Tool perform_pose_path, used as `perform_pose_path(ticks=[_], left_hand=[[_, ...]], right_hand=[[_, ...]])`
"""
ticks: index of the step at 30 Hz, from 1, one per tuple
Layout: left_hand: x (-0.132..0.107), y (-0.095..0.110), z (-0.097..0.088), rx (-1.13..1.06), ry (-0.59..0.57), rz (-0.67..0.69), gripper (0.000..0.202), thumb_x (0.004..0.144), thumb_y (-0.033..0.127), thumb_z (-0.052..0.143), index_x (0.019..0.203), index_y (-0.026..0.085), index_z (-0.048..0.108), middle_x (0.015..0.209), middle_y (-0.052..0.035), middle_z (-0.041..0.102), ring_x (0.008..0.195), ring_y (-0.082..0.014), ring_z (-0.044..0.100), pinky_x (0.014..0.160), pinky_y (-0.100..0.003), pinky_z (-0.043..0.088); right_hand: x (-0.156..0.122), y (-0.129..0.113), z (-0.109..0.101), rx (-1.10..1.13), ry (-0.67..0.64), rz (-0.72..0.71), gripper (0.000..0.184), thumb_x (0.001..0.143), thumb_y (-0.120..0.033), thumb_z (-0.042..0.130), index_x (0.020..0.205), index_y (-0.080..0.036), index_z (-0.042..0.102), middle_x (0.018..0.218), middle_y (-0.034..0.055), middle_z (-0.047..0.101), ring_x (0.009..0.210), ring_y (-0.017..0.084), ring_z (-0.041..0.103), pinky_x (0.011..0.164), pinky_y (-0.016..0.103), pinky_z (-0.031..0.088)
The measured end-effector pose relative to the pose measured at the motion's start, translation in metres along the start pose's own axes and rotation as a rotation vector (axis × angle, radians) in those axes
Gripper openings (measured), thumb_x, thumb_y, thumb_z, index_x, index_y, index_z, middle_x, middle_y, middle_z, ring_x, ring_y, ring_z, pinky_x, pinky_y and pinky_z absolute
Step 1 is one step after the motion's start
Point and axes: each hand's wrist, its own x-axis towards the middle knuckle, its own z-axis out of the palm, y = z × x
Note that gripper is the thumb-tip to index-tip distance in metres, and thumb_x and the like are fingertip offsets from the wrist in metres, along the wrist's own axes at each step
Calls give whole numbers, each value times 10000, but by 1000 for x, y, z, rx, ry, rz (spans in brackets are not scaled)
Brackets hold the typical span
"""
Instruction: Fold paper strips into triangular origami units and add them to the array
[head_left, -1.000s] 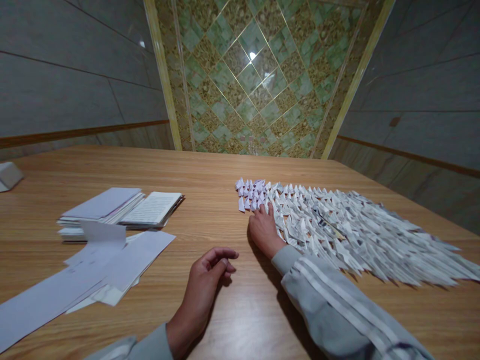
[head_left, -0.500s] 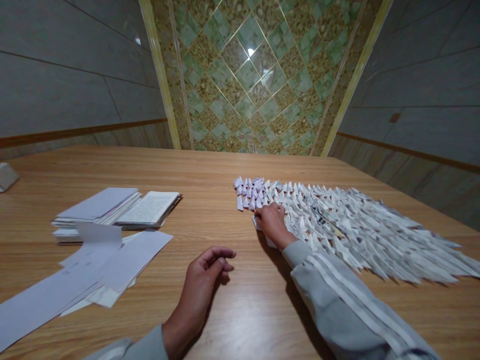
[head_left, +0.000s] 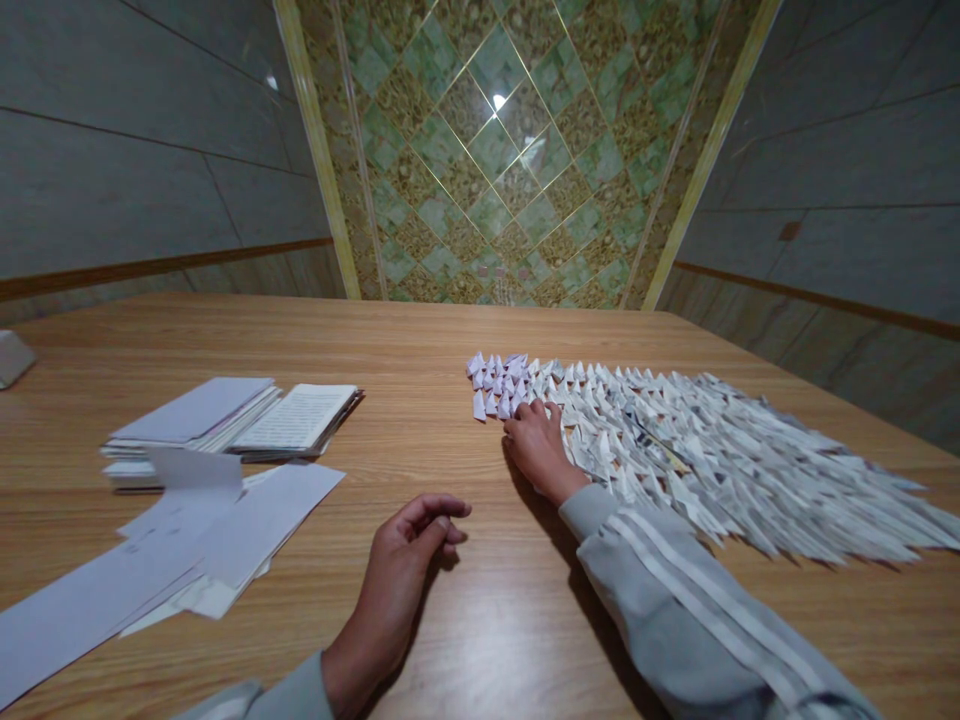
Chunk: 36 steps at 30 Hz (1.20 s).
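Many small folded paper pieces (head_left: 600, 430) stand in tight rows on the right half of the wooden table (head_left: 420, 370). At the rows' near left corner, my right hand (head_left: 541, 450) reaches down beside the lilac-white folded pieces (head_left: 499, 385). Its fingers are bent and closed toward the tabletop; whatever lies under them is hidden by the hand. My left hand (head_left: 409, 560) rests on its side at the front middle of the table, loosely curved. A gap shows between thumb and forefinger, and it holds nothing.
On the left are a stack of paper (head_left: 187, 410) and a printed pile (head_left: 300, 418). Loose white sheets (head_left: 277, 510) overlap in front of them, one bent upright. A white box-like object (head_left: 13, 358) sits at the far left edge. Tiled walls surround the table.
My right hand has shifted slightly left. White paper edges that showed beside and below it are now out of sight. My left hand has stayed in place.
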Motion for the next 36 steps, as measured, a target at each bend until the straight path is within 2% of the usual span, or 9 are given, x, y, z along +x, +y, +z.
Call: perform_pose_path(ticks=[12, 17, 19, 23, 26, 28, 31, 34, 36], left_hand=[[-1, 2, 1, 7, -18, 15, 201, 655, 298, 769, 799, 159, 771, 682, -45, 692, 593, -152, 586, 555, -238, 472], [-7, 6, 4, 39, -40, 29, 224, 689, 342, 776, 832, 171, 779, 684, -50, 684, 610, -167, 599, 568, -251, 485], [-11, 12, 5, 62, -59, 40, 233, 705, 359, 776, 857, 183, 784, 685, -52, 685, 613, -175, 606, 564, -253, 486], [-12, 47, -1, 236, -87, 213, 229, 725, 349, 759, 914, 228, 806, 871, -90, 753, 755, -225, 679, 643, -281, 533], [10, 95, -23, 567, -189, 404, 304, 783, 371, 720, 1040, 237, 811, 1080, -108, 779, 982, -289, 711, 843, -340, 554], [37, 130, -47, 902, -115, 460, 296, 843, 381, 684, 1082, 248, 797, 1162, -79, 773, 1084, -289, 700, 926, -336, 533], [81, 175, -92, 1096, 47, 423, 217, 845, 297, 743, 1016, 169, 781, 1150, -99, 764, 1173, -330, 650, 1044, -398, 465], [109, 196, -140, 1229, 187, 358, 300, 959, 330, 674, 1197, 148, 662, 1265, -88, 663, 1130, -294, 650, 959, -497, 539], [116, 197, -167, 1259, 257, 339, 343, 980, 333, 649, 1276, 164, 614, 1287, -96, 638, 1082, -273, 665, 898, -469, 577]], right_hand=[[-17, -5, -22, 99, 45, -97, 230, 949, -159, 533, 905, -186, 757, 1017, 112, 712, 1062, 295, 523, 1010, 458, 242], [-79, -10, -33, 227, 47, -240, 206, 945, -162, 594, 794, -227, 719, 868, 13, 708, 914, 203, 565, 1001, 398, 266], [-112, -10, -33, 389, 127, -292, 204, 944, -145, 590, 784, -218, 695, 830, 8, 685, 876, 200, 558, 999, 413, 273], [-159, -4, -27, 556, 201, -343, 214, 969, -127, 543, 817, -217, 664, 786, 6, 656, 802, 192, 558, 950, 418, 328], [-170, -1, -25, 607, 223, -367, 203, 975, -129, 534, 850, -223, 663, 796, 17, 665, 783, 195, 567, 834, 377, 388], [-170, -1, -26, 634, 213, -365, 220, 981, -138, 526, 824, -224, 653, 787, 22, 663, 778, 198, 574, 781, 362, 408], [-170, -3, -26, 660, 215, -363, 230, 979, -149, 526, 803, -228, 649, 769, 24, 663, 764, 198, 587, 768, 361, 431], [-171, -5, -25, 661, 226, -375, 237, 969, -145, 538, 777, -235, 642, 732, 14, 660, 734, 194, 595, 758, 356, 444], [-172, -5, -23, 655, 232, -377, 231, 963, -138, 542, 780, -239, 642, 736, 13, 667, 738, 195, 604, 749, 352, 449]])
